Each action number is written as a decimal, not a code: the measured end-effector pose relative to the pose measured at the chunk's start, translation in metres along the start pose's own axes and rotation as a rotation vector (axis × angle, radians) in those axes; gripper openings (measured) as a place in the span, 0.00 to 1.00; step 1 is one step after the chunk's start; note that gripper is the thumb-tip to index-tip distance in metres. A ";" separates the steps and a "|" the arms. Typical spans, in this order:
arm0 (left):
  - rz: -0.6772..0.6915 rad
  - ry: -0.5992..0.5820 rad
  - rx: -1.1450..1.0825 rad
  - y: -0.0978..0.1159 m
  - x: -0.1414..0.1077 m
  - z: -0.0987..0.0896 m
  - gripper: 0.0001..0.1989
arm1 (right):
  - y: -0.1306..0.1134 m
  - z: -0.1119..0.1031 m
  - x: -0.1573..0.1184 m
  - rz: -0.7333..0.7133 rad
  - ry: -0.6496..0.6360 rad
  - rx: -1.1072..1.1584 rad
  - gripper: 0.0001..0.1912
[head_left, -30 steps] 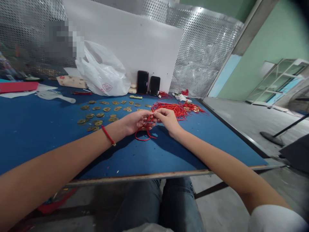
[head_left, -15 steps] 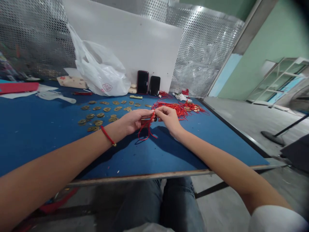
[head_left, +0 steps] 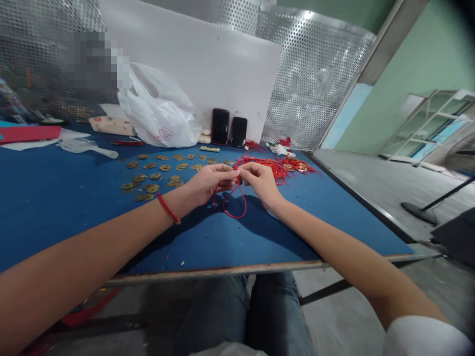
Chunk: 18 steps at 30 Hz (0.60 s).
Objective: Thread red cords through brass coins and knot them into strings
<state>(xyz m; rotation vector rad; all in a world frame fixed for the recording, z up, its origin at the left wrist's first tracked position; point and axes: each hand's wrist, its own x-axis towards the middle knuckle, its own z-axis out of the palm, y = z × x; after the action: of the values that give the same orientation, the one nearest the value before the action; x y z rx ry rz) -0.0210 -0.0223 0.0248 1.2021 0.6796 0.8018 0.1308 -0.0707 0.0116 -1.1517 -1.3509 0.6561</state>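
Note:
Between my two hands, above the blue table (head_left: pixel 208 242), a thin red cord (head_left: pixel 234 216) is pinched, with a loop hanging down below the fingers. My left hand (head_left: pixel 212 183) is closed on the cord with thumb and fingertips; a red bracelet (head_left: pixel 168 209) circles that wrist. Close against it, my right hand (head_left: pixel 261 185) grips the cord too, thumb to forefinger. Something dark shows at the fingertips, too small to make out. Left of my hands lie several brass coins (head_left: pixel 155 176) in small stacks. Just behind my right hand is a heap of red cords (head_left: pixel 276 170).
Two black phones (head_left: pixel 220 127) lean against a white board (head_left: pixel 193 54) at the back. A white plastic bag (head_left: pixel 163 113) stands left of them. A clear plastic tool (head_left: pixel 89 147) and a red folder (head_left: pixel 29 134) lie at left. Coins with red cords (head_left: pixel 299 166) lie at right.
The loose cord below my fingers has shifted from a tangled bunch into one open loop hanging lower and slightly right. Both hands stay together in nearly the same place.

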 end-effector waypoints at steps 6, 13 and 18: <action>-0.083 -0.111 -0.008 0.000 -0.003 -0.002 0.08 | 0.002 -0.008 0.003 -0.179 -0.047 -0.235 0.10; -0.117 0.031 -0.138 0.004 -0.004 0.006 0.05 | -0.011 -0.011 -0.004 -0.350 0.051 -0.647 0.11; -0.017 0.112 -0.157 0.006 -0.004 0.011 0.12 | -0.023 -0.007 -0.014 -0.600 0.063 -0.869 0.17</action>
<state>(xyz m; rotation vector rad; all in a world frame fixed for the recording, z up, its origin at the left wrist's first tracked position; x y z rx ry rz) -0.0158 -0.0307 0.0338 1.0144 0.7037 0.8963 0.1293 -0.0933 0.0274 -1.2951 -1.8743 -0.4546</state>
